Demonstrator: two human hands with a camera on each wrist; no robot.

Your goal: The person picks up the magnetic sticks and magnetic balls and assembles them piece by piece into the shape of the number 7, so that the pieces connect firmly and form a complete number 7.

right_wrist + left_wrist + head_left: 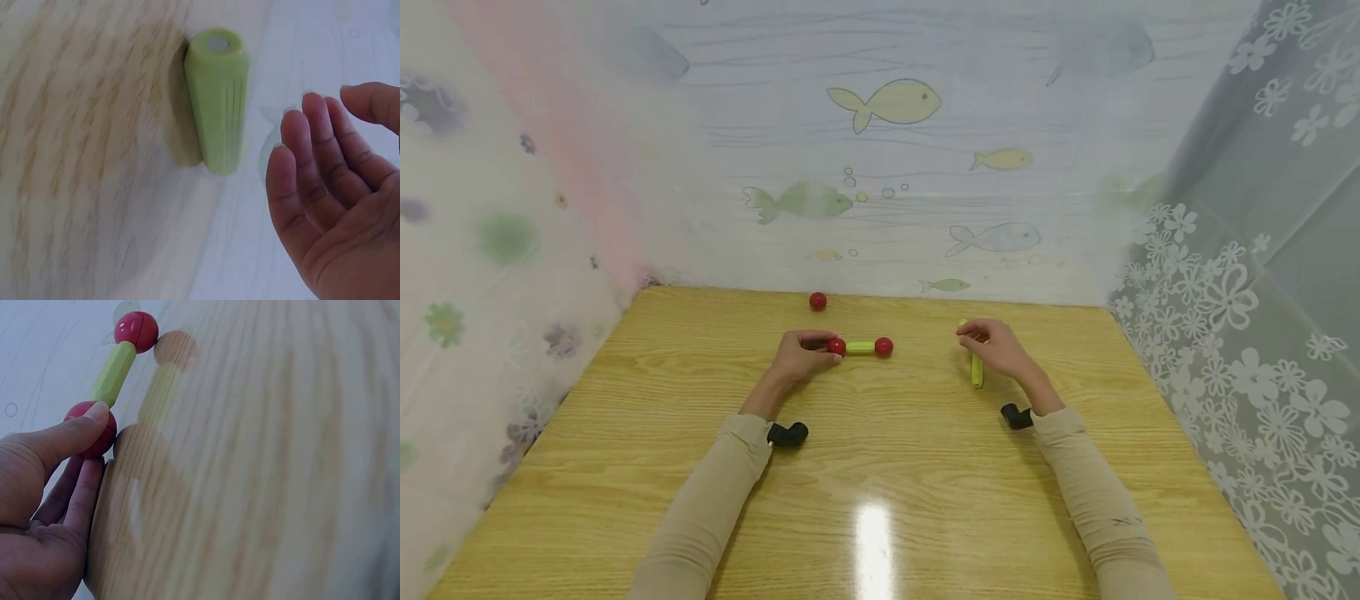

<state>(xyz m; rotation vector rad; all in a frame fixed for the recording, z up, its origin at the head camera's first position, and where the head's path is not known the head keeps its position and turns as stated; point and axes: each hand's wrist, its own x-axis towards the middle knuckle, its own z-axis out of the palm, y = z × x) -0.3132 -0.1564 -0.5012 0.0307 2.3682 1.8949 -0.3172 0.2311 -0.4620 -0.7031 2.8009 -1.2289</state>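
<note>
A short yellow-green rod (860, 347) lies on the table between two red balls, joined in a row. My left hand (800, 357) pinches the left ball (837, 347) between thumb and fingers; the right ball (883, 346) is untouched. In the left wrist view the thumb presses the near ball (100, 434), with the rod (114, 374) and far ball (136, 332) beyond. My right hand (997, 346) is above and beside a longer yellow-green rod (977, 372), partly covering it. The right wrist view shows this rod (219, 103) apart from the relaxed fingers of the hand (337, 187).
A single red ball (817, 302) sits near the back edge of the wooden table (880, 442). Black wrist cameras (787, 435) are at both sleeves. Printed curtains hang behind the table and on both sides.
</note>
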